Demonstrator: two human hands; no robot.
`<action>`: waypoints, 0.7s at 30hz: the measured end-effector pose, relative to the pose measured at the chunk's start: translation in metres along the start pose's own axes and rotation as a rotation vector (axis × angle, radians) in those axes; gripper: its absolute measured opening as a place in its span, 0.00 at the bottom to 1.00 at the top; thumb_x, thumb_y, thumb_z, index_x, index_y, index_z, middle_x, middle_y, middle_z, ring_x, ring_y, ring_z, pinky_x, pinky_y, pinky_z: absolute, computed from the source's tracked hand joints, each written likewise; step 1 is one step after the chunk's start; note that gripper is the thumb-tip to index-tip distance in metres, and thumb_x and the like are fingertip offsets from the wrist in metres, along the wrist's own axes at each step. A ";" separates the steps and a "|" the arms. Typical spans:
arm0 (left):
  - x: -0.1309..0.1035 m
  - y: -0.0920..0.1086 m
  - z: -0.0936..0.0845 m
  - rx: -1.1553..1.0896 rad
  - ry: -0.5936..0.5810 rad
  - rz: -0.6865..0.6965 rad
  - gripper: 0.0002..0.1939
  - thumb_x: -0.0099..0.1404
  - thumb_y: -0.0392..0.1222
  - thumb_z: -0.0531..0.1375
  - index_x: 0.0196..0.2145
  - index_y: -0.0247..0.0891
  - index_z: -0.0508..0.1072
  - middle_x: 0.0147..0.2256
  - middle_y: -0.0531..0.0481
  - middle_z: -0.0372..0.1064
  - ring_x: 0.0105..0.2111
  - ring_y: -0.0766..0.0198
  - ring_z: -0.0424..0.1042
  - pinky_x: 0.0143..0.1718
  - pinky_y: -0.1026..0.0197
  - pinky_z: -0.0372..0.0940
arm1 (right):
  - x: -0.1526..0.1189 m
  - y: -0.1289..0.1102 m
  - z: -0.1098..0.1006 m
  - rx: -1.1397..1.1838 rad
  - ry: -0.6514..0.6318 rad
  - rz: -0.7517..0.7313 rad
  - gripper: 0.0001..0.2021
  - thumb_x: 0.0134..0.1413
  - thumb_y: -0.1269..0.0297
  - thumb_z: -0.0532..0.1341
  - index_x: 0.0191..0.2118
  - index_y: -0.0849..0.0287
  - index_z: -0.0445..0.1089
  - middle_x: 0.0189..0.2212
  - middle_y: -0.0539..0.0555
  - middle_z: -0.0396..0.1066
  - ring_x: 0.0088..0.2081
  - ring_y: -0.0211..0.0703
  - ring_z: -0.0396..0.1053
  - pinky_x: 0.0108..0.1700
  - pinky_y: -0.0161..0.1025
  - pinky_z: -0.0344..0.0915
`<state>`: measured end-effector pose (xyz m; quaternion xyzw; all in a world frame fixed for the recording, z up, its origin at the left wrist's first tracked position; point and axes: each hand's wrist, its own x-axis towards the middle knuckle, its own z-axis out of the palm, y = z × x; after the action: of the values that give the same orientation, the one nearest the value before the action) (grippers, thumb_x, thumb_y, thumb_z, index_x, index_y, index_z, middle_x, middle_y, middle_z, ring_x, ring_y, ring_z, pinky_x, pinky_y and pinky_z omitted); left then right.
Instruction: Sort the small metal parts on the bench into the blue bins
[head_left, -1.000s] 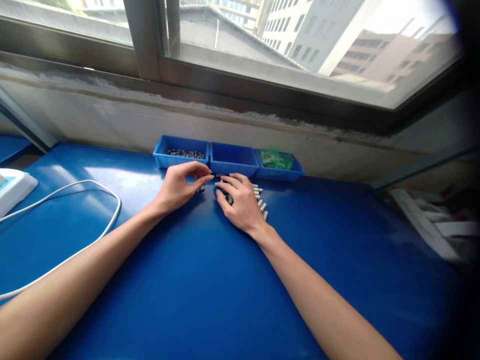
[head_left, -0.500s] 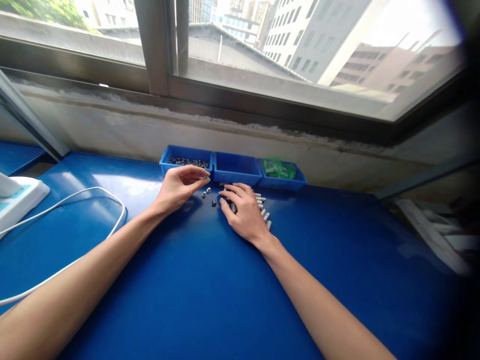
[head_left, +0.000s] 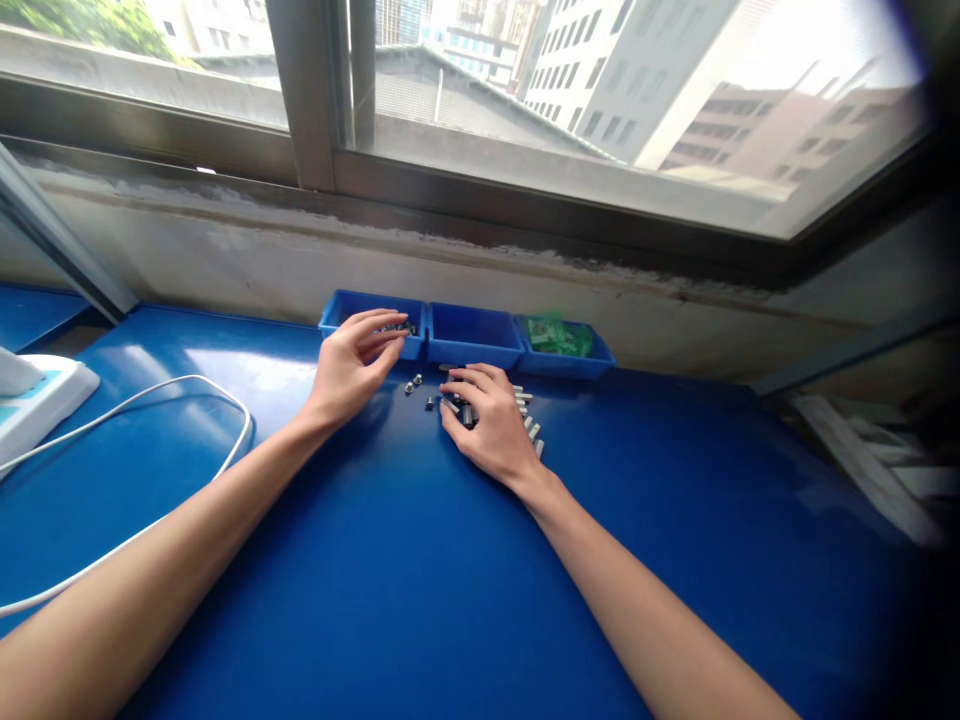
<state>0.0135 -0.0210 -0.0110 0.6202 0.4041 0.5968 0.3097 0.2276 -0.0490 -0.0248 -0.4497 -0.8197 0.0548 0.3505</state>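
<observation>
My left hand (head_left: 352, 368) hovers at the front of the left blue bin (head_left: 337, 305), fingers apart with nothing visible between them. Small metal screws (head_left: 405, 327) lie in that bin, partly covered by my fingers. My right hand (head_left: 491, 420) is spread low over the table, its fingers curved around small dark and silvery pieces (head_left: 469, 415). Silvery metal rods (head_left: 538, 447) stick out past its right side. Between the hands lie several loose screws (head_left: 409, 387). Whether my right palm covers more pieces is hidden.
The middle blue bin (head_left: 474, 352) and the right blue bin (head_left: 604, 362), with green packets (head_left: 559, 337), stand along the wall. A white cable (head_left: 244, 410) loops on the blue table (head_left: 390, 600) near a white power strip (head_left: 71, 385). A window frame rises behind.
My left hand has moved slightly up and left, over the front of the left bin, and its fingertips have parted. My right hand has barely moved.
</observation>
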 end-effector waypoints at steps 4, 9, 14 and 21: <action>-0.006 0.003 0.002 0.319 -0.206 0.213 0.11 0.67 0.43 0.61 0.43 0.37 0.79 0.42 0.44 0.76 0.38 0.61 0.77 0.45 0.58 0.73 | 0.001 0.001 0.000 0.003 0.044 0.043 0.11 0.56 0.68 0.64 0.45 0.57 0.78 0.47 0.56 0.78 0.55 0.54 0.66 0.62 0.54 0.64; -0.010 0.000 -0.002 0.600 -0.551 0.402 0.09 0.65 0.45 0.63 0.40 0.39 0.80 0.38 0.45 0.76 0.41 0.55 0.71 0.45 0.54 0.69 | 0.001 0.001 0.000 0.000 0.056 0.083 0.09 0.57 0.67 0.63 0.42 0.57 0.79 0.46 0.57 0.78 0.55 0.55 0.66 0.61 0.54 0.64; -0.009 -0.006 -0.003 0.688 -0.604 0.469 0.11 0.70 0.46 0.60 0.39 0.39 0.80 0.37 0.44 0.75 0.41 0.55 0.68 0.46 0.54 0.67 | 0.000 -0.001 0.001 -0.014 0.040 0.066 0.10 0.59 0.66 0.62 0.43 0.56 0.79 0.47 0.57 0.78 0.56 0.55 0.65 0.62 0.54 0.64; -0.008 -0.008 0.000 0.667 -0.566 0.513 0.10 0.71 0.38 0.57 0.40 0.37 0.79 0.35 0.45 0.77 0.38 0.57 0.70 0.42 0.57 0.67 | -0.001 0.002 0.003 -0.007 0.023 0.018 0.10 0.59 0.66 0.62 0.44 0.55 0.79 0.49 0.57 0.77 0.58 0.56 0.64 0.63 0.56 0.62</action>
<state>0.0125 -0.0244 -0.0221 0.9021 0.3078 0.3005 0.0356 0.2272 -0.0478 -0.0282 -0.4589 -0.8118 0.0498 0.3577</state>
